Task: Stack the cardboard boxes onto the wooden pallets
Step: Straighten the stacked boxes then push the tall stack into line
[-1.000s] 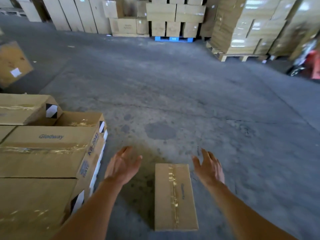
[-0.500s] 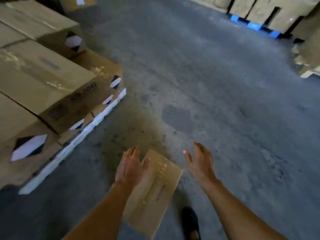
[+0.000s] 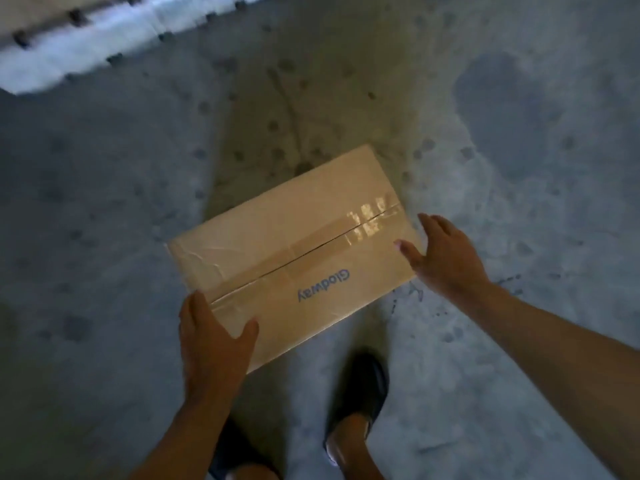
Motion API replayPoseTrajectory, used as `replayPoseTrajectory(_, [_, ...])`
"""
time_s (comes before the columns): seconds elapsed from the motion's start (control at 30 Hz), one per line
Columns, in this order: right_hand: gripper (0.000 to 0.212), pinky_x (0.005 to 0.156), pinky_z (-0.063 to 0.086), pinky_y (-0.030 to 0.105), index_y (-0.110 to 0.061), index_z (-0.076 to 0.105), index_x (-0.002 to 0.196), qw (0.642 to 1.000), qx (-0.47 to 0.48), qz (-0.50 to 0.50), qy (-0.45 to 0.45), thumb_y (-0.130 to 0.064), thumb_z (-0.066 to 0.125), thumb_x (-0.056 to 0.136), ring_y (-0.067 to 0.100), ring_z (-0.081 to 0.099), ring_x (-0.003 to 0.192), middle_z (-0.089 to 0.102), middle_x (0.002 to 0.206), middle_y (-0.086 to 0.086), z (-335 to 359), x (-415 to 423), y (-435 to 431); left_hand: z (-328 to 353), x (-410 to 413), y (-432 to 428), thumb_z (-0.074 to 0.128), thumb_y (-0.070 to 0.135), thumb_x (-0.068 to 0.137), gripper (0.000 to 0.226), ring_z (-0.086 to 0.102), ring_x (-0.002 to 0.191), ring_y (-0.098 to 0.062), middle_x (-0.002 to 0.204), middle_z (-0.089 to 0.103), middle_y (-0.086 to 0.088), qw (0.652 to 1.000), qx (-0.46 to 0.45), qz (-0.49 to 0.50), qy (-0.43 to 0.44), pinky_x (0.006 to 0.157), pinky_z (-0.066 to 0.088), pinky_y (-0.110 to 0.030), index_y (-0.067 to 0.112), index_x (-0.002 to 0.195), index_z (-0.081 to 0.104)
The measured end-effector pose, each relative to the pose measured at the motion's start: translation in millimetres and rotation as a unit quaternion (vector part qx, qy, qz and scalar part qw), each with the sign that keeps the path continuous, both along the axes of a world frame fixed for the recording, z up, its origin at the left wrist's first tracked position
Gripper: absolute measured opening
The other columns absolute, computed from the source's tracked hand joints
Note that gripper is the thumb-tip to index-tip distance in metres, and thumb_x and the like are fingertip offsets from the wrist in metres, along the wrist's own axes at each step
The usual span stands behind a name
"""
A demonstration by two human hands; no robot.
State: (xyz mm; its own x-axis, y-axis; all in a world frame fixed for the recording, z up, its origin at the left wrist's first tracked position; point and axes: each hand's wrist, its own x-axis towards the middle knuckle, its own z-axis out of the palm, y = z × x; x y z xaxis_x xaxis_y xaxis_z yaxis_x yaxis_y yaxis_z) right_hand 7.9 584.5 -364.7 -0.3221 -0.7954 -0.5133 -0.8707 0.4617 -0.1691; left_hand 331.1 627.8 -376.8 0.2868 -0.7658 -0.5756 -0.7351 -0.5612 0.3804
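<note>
On the stained grey concrete floor (image 3: pixel 104 209) lies a taped cardboard box (image 3: pixel 294 251). At its near-left corner the left grip (image 3: pixel 214 341) clasps it, thumb on top. Just beside its right end the right grip (image 3: pixel 443 258) spreads wide. Beyond the box runs a pale, blurred pallet (image 3: pixel 86 46).

Cardboard box (image 3: pixel 294 251): matt brown, creased; glossy clear tape (image 3: pixel 367 223) along seam. Concrete floor (image 3: pixel 485 168): rough, stained, dull grey. Shoe (image 3: pixel 360 393): black, slight sheen
</note>
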Motion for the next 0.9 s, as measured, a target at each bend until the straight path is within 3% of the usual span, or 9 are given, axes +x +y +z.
replayPoseTrajectory(0.1, [0.079, 0.102, 0.040, 0.047, -0.005, 0.039, 0.143, 1.000, 0.020, -0.019, 0.008, -0.058, 0.060, 0.089, 0.043, 0.045, 0.130, 0.043, 0.146, 0.022, -61.9, -15.4, 3.4, -60.0, 7.5, 21.0, 0.086, 0.037, 0.074, 0.120, 0.021, 0.148, -0.037, 0.163, 0.014, -0.019, 0.994, 0.009, 0.111, 0.003, 0.120, 0.025, -0.047, 0.000, 0.157, 0.007])
replayPoseTrajectory(0.17, [0.083, 0.099, 0.041, 0.047, -0.005, 0.040, 0.138, 0.998, 0.027, -0.052, 0.002, -0.061, 0.066, 0.084, 0.043, 0.047, 0.128, 0.047, 0.143, 0.022, -93.5, -23.0, 5.3, -91.5, 10.3, 32.5, 0.084, 0.047, 0.071, 0.125, 0.021, 0.148, -0.038, 0.163, 0.016, -0.020, 0.981, 0.039, 0.191, 0.007, 0.120, 0.024, -0.049, 0.002, 0.157, 0.005])
replayPoseTrajectory(0.3, [0.090, 0.095, 0.044, 0.042, -0.008, 0.042, 0.137, 0.993, 0.003, -0.117, -0.023, -0.063, 0.075, 0.074, 0.038, 0.053, 0.124, 0.053, 0.138, 0.017, -129.1, -23.7, 8.4, -122.8, 12.5, 47.0, 0.074, 0.065, 0.072, 0.101, 0.048, 0.130, -0.040, 0.144, 0.051, -0.017, 0.975, 0.066, 0.208, 0.039, 0.104, 0.041, -0.047, 0.009, 0.147, 0.039])
replayPoseTrajectory(0.47, [0.092, 0.071, 0.039, 0.024, -0.008, 0.046, 0.129, 0.980, -0.064, -0.169, -0.085, -0.059, 0.085, 0.063, 0.022, 0.053, 0.098, 0.054, 0.115, 0.001, -103.3, -31.2, 8.8, -91.5, 22.6, 32.1, 0.077, 0.070, 0.066, 0.087, 0.061, 0.109, -0.035, 0.121, 0.066, -0.010, 0.978, 0.020, 0.200, 0.057, 0.093, 0.051, -0.047, 0.013, 0.129, 0.057])
replayPoseTrajectory(0.6, [0.079, 0.079, 0.041, 0.036, -0.018, 0.037, 0.111, 0.965, -0.055, -0.234, -0.108, -0.059, 0.085, 0.063, 0.032, 0.058, 0.102, 0.053, 0.110, 0.007, -27.8, -52.0, 7.6, -13.7, 20.2, -1.5, 0.077, 0.074, 0.060, 0.085, 0.065, 0.093, -0.022, 0.107, 0.068, -0.003, 0.980, 0.010, 0.166, 0.113, 0.076, 0.052, -0.040, 0.017, 0.120, 0.058])
replayPoseTrajectory(0.7, [0.077, 0.079, 0.044, 0.041, -0.020, 0.035, 0.107, 0.948, -0.067, -0.285, -0.123, -0.058, 0.086, 0.063, 0.038, 0.060, 0.105, 0.058, 0.112, 0.011, 60.1, -69.9, -3.1, 68.7, 5.8, -40.7, 0.079, 0.067, 0.056, 0.079, 0.067, 0.091, -0.023, 0.100, 0.070, -0.003, 0.981, -0.010, 0.138, 0.135, 0.076, 0.052, -0.038, 0.013, 0.111, 0.063])
replayPoseTrajectory(0.83, [0.087, 0.093, 0.048, 0.047, -0.014, 0.043, 0.129, 0.938, -0.121, -0.293, -0.142, -0.056, 0.085, 0.066, 0.037, 0.059, 0.114, 0.061, 0.127, 0.013, 209.1, -99.9, -34.0, 215.9, -32.1, -103.3, 0.090, 0.051, 0.057, 0.055, 0.067, 0.078, -0.014, 0.081, 0.069, 0.006, 0.979, -0.077, 0.106, 0.159, 0.063, 0.049, -0.028, 0.015, 0.089, 0.065])
replayPoseTrajectory(0.9, [0.095, 0.101, 0.045, 0.048, -0.012, 0.041, 0.140, 0.936, -0.148, -0.283, -0.145, -0.057, 0.083, 0.068, 0.035, 0.055, 0.124, 0.057, 0.137, 0.014, 286.3, -115.6, -49.3, 293.4, -51.1, -131.0, 0.088, 0.050, 0.064, 0.053, 0.066, 0.081, -0.019, 0.087, 0.068, 0.004, 0.979, -0.105, 0.074, 0.158, 0.067, 0.048, -0.032, 0.018, 0.097, 0.062])
